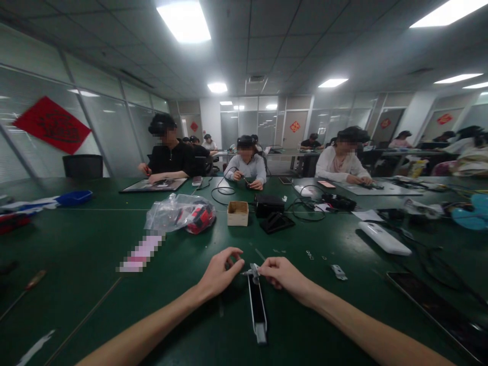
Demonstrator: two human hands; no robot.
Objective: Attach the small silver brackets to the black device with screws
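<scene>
A long narrow piece with a white frame and black middle (257,305) lies on the green table in front of me. At its far end is a small silvery metal part (254,273), whose exact kind I cannot make out. My right hand (284,275) pinches this part between thumb and forefinger. On the other side, my left hand (223,272) is curved with its thumb and fingers apart, close to the metal part and holding nothing visible. Right of my right hand lies a small metal bracket (339,272), with several tiny metal pieces (310,255) beyond it.
Farther ahead stand a small cardboard box (237,213), a black case (269,205) and a plastic bag with red items (198,216). To the right lie a white device (384,239) and a dark tablet-like panel (434,310). A screwdriver (36,280) is at left. Co-workers sit opposite.
</scene>
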